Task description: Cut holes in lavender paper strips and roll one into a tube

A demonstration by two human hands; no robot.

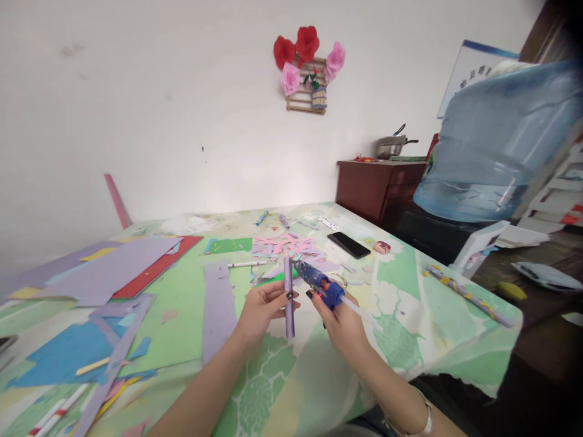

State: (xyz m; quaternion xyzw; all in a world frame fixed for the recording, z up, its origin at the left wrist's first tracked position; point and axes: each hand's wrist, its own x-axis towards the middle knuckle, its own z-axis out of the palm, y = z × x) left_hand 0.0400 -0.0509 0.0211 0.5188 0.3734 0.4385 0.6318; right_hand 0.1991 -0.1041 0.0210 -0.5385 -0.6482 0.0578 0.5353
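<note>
My left hand (pixel 264 306) is closed around a thin purple paper tube (pixel 289 321), which stands nearly upright above the table. In my right hand (pixel 344 325) is a blue hot glue gun (pixel 310 276), with a clear glue stick (pixel 364 314) poking out of its back end. A small red light glows on the gun. Its nozzle points left at the upper part of the tube; whether they touch I cannot tell. Just behind the hands lie pink paper scraps (pixel 285 246) and a white pen (pixel 247 264).
Coloured paper sheets (pixel 109 267) cover the table's left side. A black phone (pixel 348 244) lies at the back right, near a decorated purple stick (pixel 469 295) by the right edge. Beyond that edge stand a large water bottle (pixel 492 145) and a brown cabinet (pixel 368 188).
</note>
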